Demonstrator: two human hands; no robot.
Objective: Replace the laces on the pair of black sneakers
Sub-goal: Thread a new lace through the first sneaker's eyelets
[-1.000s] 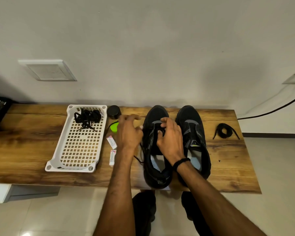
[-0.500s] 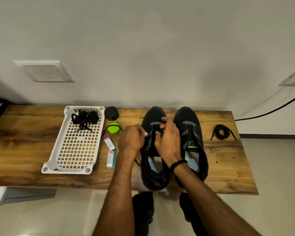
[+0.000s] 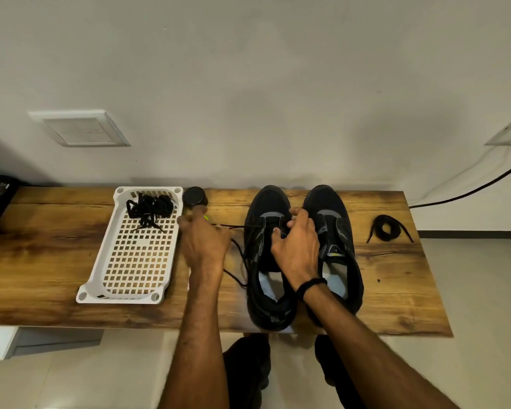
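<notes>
While our right hand [image 3: 297,249] clamps the left black sneaker's [image 3: 267,206] tongue on the wooden bench [image 3: 396,290], our left hand [image 3: 204,246] pinches its lace [image 3: 233,226] taut; the other sneaker's [image 3: 328,202] lime label [image 3: 334,255] is unreadable.

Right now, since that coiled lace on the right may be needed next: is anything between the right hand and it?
Yes. The right sneaker stands between the right hand and the coiled lace; past the shoe, only bare table shows.
</notes>
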